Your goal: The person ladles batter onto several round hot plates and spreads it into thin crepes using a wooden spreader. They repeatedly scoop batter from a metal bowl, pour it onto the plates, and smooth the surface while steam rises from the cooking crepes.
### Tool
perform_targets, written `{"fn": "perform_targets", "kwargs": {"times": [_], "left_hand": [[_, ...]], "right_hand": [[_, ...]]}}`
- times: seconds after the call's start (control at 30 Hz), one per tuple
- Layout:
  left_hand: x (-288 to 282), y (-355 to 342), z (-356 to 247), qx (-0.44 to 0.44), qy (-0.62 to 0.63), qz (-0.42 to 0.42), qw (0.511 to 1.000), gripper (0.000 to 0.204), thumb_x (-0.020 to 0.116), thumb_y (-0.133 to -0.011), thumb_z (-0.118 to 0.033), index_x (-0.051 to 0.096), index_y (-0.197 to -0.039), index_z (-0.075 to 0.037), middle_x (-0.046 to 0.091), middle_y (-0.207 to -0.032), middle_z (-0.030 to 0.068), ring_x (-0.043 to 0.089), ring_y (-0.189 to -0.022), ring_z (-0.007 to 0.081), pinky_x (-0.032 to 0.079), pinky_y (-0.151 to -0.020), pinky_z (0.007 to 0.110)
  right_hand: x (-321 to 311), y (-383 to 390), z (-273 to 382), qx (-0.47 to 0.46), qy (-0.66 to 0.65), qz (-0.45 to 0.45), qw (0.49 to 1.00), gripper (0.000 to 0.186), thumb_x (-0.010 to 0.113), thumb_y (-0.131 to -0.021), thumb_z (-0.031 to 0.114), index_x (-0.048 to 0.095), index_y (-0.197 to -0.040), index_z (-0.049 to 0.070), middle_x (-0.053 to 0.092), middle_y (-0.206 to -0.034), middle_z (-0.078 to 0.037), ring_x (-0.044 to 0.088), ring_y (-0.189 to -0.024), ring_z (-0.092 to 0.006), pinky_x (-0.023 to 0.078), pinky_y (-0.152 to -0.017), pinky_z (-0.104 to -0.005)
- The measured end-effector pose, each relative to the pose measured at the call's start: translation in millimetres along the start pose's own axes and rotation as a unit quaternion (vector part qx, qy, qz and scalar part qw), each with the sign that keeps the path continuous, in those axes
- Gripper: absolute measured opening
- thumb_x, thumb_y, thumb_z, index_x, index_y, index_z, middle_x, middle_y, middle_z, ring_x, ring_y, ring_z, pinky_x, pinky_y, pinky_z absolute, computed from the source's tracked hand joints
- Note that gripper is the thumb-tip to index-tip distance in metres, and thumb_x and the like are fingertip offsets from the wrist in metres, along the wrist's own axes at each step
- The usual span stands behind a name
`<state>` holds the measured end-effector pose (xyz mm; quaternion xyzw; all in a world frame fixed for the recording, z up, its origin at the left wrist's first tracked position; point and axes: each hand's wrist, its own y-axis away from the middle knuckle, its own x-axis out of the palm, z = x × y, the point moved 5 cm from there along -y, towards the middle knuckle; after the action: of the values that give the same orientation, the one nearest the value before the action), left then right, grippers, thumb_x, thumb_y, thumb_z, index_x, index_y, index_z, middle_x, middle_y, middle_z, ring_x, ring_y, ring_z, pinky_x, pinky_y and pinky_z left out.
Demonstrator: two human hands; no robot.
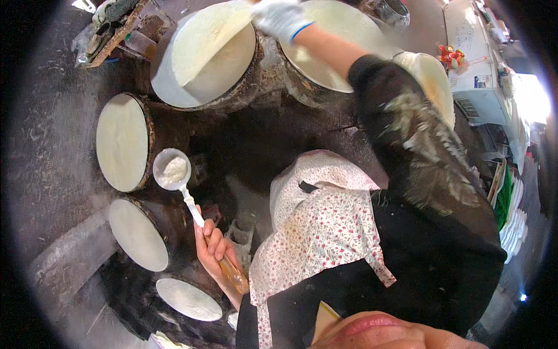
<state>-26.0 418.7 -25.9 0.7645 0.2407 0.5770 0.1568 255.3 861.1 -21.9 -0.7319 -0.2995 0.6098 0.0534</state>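
My left hand (215, 247) is closed round the brownish handle of a white ladle (194, 210). In the ladle's round bowl sits a lump of thick white batter or dough (175, 170). Far off at the top, my right hand (281, 21) wears a white glove with a blue cuff. Its fingertips are partly cut off and blurred, but they look closed on the edge of a thin pale pancake (200, 43). That pancake slants across a round griddle (229, 78), part of whose surface shows below it. Beside it, under my right forearm, is another round griddle (325, 61) with a pale surface.
More round griddles with pale tops curve down my left side: one (122, 142), a second (138, 234) and a third (189, 299). A pale tub (436, 84) stands beyond my right arm, near a white cabinet (474, 67). A cluttered board (119, 29) lies at the far left.
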Motion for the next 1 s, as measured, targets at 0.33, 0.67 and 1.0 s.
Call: {"fn": "perform_targets", "kwargs": {"times": [0.33,0.67,1.0], "left_hand": [[2.1,11.0,0.5,0.040,-0.077,-0.071,0.994,0.051,0.039,-0.116,-0.014,0.027,-0.164,-0.001,0.042,-0.090,-0.0006,0.036,-0.054,-0.0029,0.035,-0.038,0.012],[17.9,0.0,-4.9,-0.011,-0.040,-0.063,0.997,0.049,0.040,-0.116,-0.015,0.030,-0.162,-0.001,0.044,-0.092,0.0016,0.038,-0.055,-0.0018,0.041,-0.040,0.013],[29.3,-2.0,7.5,-0.043,-0.050,-0.077,0.995,0.051,0.041,-0.115,-0.014,0.029,-0.163,-0.002,0.044,-0.093,0.0004,0.039,-0.056,-0.0014,0.038,-0.039,0.013]], "right_hand": [[31.2,175.1,-113.9,-0.016,-0.163,0.033,0.986,0.020,0.077,-0.087,0.022,0.084,-0.106,0.025,0.078,-0.103,-0.006,0.073,-0.088,-0.0288,0.057,-0.081,-0.0408],[73.3,228.9,-44.9,-0.018,-0.182,0.055,0.982,0.027,0.080,-0.079,0.019,0.083,-0.105,0.028,0.066,-0.088,-0.008,0.066,-0.081,-0.0311,0.051,-0.077,-0.0457],[22.8,175.7,57.7,-0.070,-0.180,0.200,0.961,0.079,0.082,-0.081,0.058,0.062,-0.149,0.023,0.065,-0.104,-0.013,0.063,-0.104,-0.0328,0.045,-0.095,-0.0484]]}}
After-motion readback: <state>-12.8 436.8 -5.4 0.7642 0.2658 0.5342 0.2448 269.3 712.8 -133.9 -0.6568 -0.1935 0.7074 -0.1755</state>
